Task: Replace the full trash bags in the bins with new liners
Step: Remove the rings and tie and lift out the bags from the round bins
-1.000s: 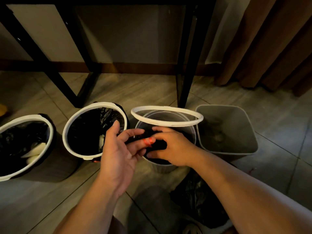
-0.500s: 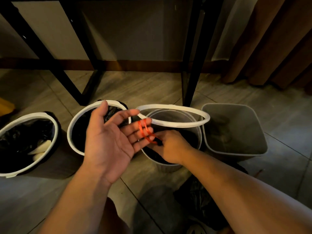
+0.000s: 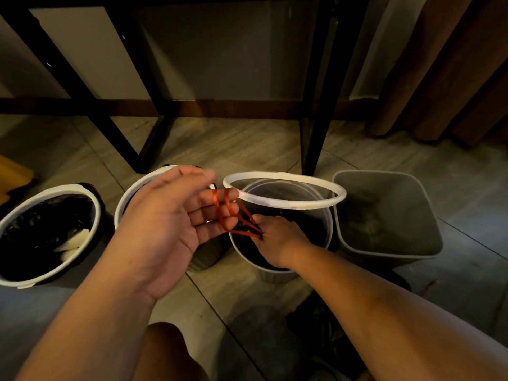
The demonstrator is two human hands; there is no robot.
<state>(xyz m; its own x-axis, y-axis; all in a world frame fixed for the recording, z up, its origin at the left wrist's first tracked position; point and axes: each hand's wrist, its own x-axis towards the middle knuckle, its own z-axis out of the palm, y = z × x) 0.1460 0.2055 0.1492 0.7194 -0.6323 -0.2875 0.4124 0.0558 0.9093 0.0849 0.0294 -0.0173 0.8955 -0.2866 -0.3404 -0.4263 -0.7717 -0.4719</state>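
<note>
My left hand is held palm up with straight fingers, and a red drawstring is looped around three of them. The string runs down to my right hand, which pinches its other end together with black bag plastic inside the middle round bin. That bin's white ring sits tilted and loose on its top. Two round bins with black liners stand to the left, the far-left bin and the second bin. A square grey bin without a liner stands at the right.
Black table legs rise just behind the bins. Brown curtains hang at the back right. A black bag lies on the tiled floor near my knee. A yellow object is at the far left edge.
My left hand has risen and turned palm up, and the red string now stretches in loops from its fingers to my right hand, which has sunk lower into the bin.
</note>
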